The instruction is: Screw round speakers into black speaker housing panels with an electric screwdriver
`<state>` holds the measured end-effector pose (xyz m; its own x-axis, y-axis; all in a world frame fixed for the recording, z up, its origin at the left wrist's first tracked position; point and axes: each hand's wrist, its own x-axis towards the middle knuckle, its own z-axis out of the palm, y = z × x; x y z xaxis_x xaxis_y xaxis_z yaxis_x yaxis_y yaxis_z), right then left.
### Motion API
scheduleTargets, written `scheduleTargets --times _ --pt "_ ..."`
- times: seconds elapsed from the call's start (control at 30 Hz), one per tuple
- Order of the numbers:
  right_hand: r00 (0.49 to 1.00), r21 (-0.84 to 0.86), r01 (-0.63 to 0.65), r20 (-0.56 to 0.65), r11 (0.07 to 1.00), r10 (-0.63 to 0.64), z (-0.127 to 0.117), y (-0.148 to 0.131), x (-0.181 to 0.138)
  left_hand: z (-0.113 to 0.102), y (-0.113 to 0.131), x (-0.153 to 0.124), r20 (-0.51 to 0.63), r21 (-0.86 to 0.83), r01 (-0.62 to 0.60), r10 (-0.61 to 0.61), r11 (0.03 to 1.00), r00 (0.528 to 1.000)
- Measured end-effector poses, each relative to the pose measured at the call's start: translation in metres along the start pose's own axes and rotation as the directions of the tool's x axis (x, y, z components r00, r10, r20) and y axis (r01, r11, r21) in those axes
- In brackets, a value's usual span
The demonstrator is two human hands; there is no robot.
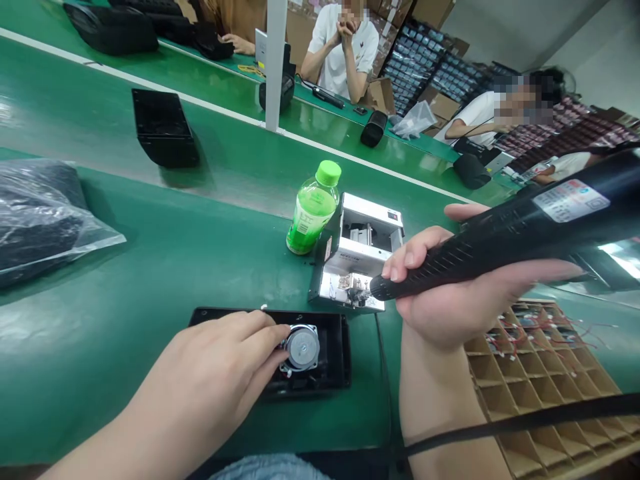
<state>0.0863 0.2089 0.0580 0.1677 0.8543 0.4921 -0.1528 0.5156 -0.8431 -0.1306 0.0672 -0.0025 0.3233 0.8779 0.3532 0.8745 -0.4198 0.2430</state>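
Observation:
A round silver speaker [303, 348] with a square metal frame sits inside a black plastic housing [334, 373] on the green bench. The fingers of my left hand [215, 367] close on the speaker's left edge and cover part of the housing. My right hand [450, 293] grips a black electric screwdriver [480, 233], which lies slantwise in the palm. Its tip reaches the front of a silver screw feeder [360, 257] behind the housing; whether a screw is on the bit I cannot make out.
A green-capped bottle [313, 210] stands against the feeder's left side. At right is a cardboard divider box [535, 393] with wired parts. A plastic bag [45, 220] lies at left, a black housing [165, 127] beyond. Several people sit across the bench, past a white post [274, 67].

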Motion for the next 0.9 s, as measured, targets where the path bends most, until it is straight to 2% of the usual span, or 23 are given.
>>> scheduleTargets --times 0.3,0.53,0.73,0.9 --pt "1.0 -0.015 -0.01 -0.03 1.0 0.009 0.003 -0.001 0.0 -0.003 -0.004 -0.011 0.024 -0.01 0.04 -0.039 0.999 0.999" --pt "0.991 -0.001 0.009 -0.137 1.0 -0.009 0.002 0.003 0.002 -0.001 -0.003 -0.012 0.032 -0.075 0.071 -0.069 0.995 0.997" --pt "0.991 0.007 -0.016 -0.135 1.0 0.016 -0.001 0.007 0.003 0.0 0.001 -0.007 0.044 -0.063 0.058 -0.056 0.996 0.997" --pt "0.994 0.002 -0.018 -0.107 1.0 0.019 -0.001 -0.003 0.0 0.001 0.003 -0.004 0.045 -0.08 0.038 -0.035 0.996 0.998"
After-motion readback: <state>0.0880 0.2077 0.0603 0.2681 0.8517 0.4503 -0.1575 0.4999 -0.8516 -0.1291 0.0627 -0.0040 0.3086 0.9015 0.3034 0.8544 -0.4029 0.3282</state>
